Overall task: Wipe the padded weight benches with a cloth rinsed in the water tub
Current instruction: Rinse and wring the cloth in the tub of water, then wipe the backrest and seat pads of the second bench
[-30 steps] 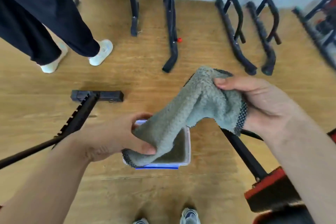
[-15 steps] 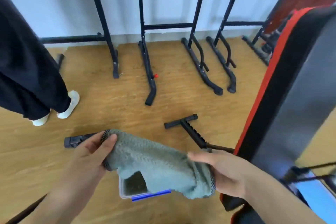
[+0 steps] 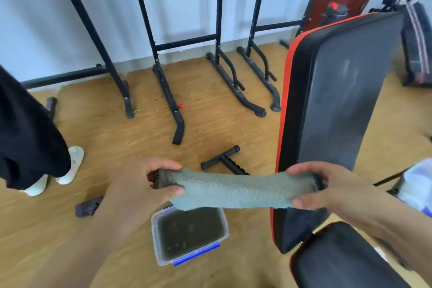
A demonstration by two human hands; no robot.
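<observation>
- The water tub (image 3: pixel 154 238), a clear plastic box with blue clips, sits on the wooden floor (image 3: pixel 117 147) and holds dark, murky water (image 3: pixel 189 234).
- The cloth (image 3: pixel 236 190), a grey-green towel with a dark woven hem, hangs in the air directly above the tub's far edge and does not touch it. It is pulled out lengthwise between 2 hands.
- The left hand (image 3: pixel 140 184) is above and to the left of the tub, its fingers and thumb curled tightly round the cloth's hemmed end.
- The right hand (image 3: pixel 327 189) is above and to the right of the tub and grasps the other end, thumb on top and fingers wrapped beneath.
- Just to the right of the tub stands the bench's backrest pad (image 3: pixel 336 110), black with a red edge and tilted steeply upward.
- The black seat pad (image 3: pixel 339 257) lies to the right of the tub and nearer the camera.
- Beyond the tub, a black T-shaped foot bar (image 3: pixel 222 159) rests on the floor.
- Farther beyond the tub, black rack frames (image 3: pixel 159 54) stand along the pale wall.
- Well to the left of the tub is another person's dark trouser leg (image 3: pixel 25 135) and a white shoe (image 3: pixel 74 163).
</observation>
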